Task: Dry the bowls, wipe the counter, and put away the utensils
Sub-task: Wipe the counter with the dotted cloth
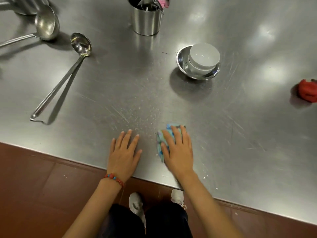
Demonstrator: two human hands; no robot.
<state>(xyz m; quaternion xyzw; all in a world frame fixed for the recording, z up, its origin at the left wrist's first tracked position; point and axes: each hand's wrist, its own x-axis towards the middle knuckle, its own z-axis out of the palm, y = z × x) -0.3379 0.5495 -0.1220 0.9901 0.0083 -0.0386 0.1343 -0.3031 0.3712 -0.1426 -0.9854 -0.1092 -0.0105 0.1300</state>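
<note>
Hands first: I see my left hand flat on the desk, fingers spread; just beside it my right hand presses the blue cloth. Beyond them: ladle, stacked bowls, utensil cup.

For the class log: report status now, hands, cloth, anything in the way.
Left hand flat on counter, empty. Right hand pressing cloth near the front edge. Droplets ahead. Ladle left, bowls beyond.
</note>
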